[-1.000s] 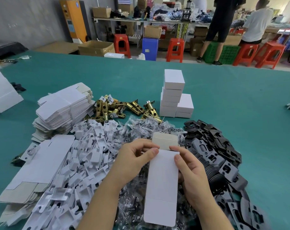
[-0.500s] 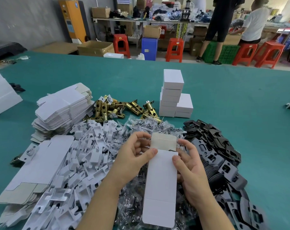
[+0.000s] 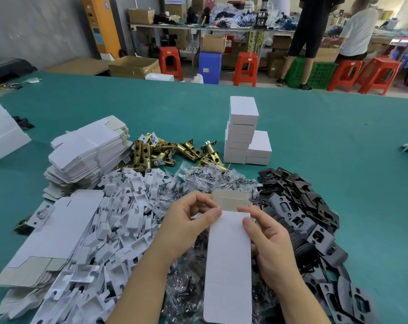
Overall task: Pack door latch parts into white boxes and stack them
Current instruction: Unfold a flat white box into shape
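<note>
Both hands hold one flat white box low in the middle, above the piles. The left hand has its fingers curled and its thumb pressed on the top left corner of the box. The right hand grips the right edge, thumb on the front and the other fingers behind. At the far end of the box, a grey flap sticks up.

Under the hands lies a heap of small clear bags with dark bits inside. Left of that is a big pile of white plastic pieces. Farther left, some flat boxes lie on the green bench. On the right is a pile of black metal plates.

Behind the white pieces sits a tall heap of folded box blanks. Next to it are gold latch parts, all mixed up. Just right of them stands a stack of closed white boxes, with a shorter stack touching its right side.

Far away, past the bench, there are red stools, a blue stool, brown cartons and a green crate. Two people stand at a long table at the back.
</note>
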Demonstrator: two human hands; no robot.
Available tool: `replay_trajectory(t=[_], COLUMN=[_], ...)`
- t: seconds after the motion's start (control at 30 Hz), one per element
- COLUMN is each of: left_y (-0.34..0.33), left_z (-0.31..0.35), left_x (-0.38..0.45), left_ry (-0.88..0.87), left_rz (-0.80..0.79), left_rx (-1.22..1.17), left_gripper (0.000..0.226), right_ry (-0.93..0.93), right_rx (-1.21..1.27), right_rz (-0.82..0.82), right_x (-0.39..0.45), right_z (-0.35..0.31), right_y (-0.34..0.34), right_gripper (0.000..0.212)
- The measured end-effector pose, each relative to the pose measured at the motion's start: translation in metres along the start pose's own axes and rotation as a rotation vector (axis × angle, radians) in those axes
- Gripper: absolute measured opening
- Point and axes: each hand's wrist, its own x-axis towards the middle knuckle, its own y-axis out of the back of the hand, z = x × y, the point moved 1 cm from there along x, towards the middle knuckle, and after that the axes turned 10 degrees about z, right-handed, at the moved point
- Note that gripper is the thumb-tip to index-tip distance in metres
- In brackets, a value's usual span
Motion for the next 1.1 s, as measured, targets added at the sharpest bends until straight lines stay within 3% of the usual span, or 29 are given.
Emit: replay_trajectory(t=[0.23,0.53,0.67,0.8,1.1], left_y=[-0.0006,0.0013,-0.0001,-0.0012,-0.0011], left_z=[-0.0023,0.0011,-0.0013,-0.0066,-0.0046], left_x=[0.0005,-0.0006,-0.0004,0.0002,-0.0018], left_ry=[0.000,-0.056,-0.059,-0.005,0.034], left_rz=[-0.003,-0.061,-0.031,-0.023,-0.128], left_rx=[-0.022,0.068,0.125,0.168,0.180], left_gripper=[0.042,0.004,0.039,0.047,0.022], right_ry=[0.047,0.064,0.115,0.110,0.117], right_rx=[0.020,-0.025,-0.128,-0.146,-0.130], right_rz=[0.038,0.003,-0.026,-0.053,-0.024], right_x=[0.0005,0.0011,-0.0014,-0.0040,-0.0029], right_z=[-0.0015,0.0007,0.0041,0.0057,0.0047], right_y=[-0.0017,-0.0011,-0.0025,-0.0069,-0.0076], right_gripper=[0.036,0.017,0.015,0.017,0.017])
